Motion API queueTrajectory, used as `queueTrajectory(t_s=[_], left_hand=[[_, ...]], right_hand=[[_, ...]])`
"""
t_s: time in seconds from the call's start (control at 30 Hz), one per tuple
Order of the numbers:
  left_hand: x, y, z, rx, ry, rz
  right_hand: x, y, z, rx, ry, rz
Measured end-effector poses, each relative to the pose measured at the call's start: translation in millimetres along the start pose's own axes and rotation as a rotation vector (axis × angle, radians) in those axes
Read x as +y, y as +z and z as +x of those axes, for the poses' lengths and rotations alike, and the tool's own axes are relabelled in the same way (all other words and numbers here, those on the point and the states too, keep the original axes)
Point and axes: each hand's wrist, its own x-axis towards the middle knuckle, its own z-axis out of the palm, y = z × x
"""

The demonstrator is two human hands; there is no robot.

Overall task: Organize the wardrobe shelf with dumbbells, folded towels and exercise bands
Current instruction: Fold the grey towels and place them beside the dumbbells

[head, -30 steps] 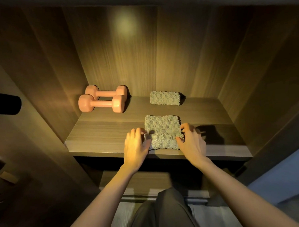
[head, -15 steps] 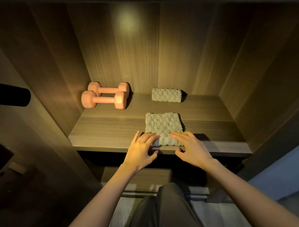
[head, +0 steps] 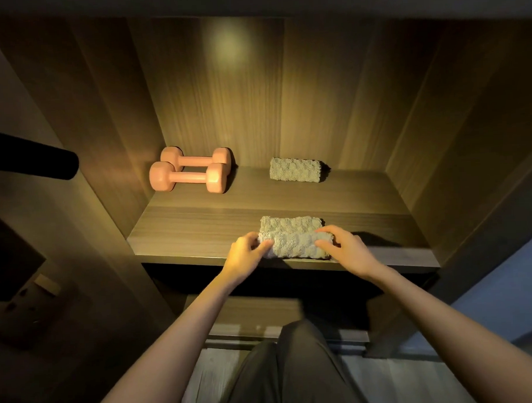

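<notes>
Your left hand (head: 245, 253) and right hand (head: 346, 250) reached forward palm down from bare forearms, each with fingers curled on one end of the grey towel (head: 294, 239), which sat between them. That towel lay at the front edge of the shelf (head: 199, 228), its long axis running left to right along the edge, with its near part rolled up over the flat far part. Farther back, a second rolled towel (head: 295, 169) lay the same way near the back wall, and two pink dumbbells (head: 189, 181) sat side by side in the back left corner, handles also running left to right.
</notes>
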Motion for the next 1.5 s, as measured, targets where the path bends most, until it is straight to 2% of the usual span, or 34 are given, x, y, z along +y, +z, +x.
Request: queueTrajectory(t_s=[0.13, 0.2, 0.3, 0.4, 0.47, 0.53, 0.73, 0.83, 0.97, 1.07, 1.13, 1.2, 1.37, 1.5], left_hand=[[6, 10, 9, 0.123, -0.172, 0.014], [7, 14, 10, 0.203, -0.180, 0.115], [8, 17, 8, 0.341, -0.010, 0.298], [5, 18, 10, 0.340, 0.285, 0.559], [2, 19, 10, 0.273, 0.430, 0.648], [-3, 18, 8, 0.225, 0.483, 0.625], [-21, 8, 4, 0.004, 0.563, 0.687], [-21, 8, 1, 0.022, 0.573, 0.708], [-20, 5, -7, 0.061, 0.623, 0.625], [-15, 1, -8, 0.013, 0.521, 0.393], [-10, 0, -5, 0.013, 0.349, 0.193], [-6, 2, 1, 0.041, 0.185, 0.092], [8, 11, 25, 0.063, -0.152, 0.089], [13, 19, 36, 0.153, -0.219, 0.269]], right_hand=[[-5, 9, 13, 0.090, 0.244, 0.159], [-8, 15, 16, 0.155, 0.284, 0.107], [-14, 21, 14, 0.285, 0.173, -0.123], [-18, 25, 13, 0.367, -0.089, -0.396], [-16, 28, 13, 0.309, -0.283, -0.489], [-11, 30, 10, 0.218, -0.361, -0.524], [4, 21, 4, -0.005, -0.380, -0.553], [2, 17, 3, -0.043, -0.385, -0.588], [1, 14, -3, -0.009, -0.316, -0.468], [0, 5, -5, -0.035, -0.185, -0.278], [0, 0, -3, -0.014, -0.113, -0.078], [1, 1, 0, 0.042, -0.030, 0.053], [2, 15, 16, 0.206, 0.237, 0.229], [0, 25, 24, 0.394, 0.234, 0.126]])
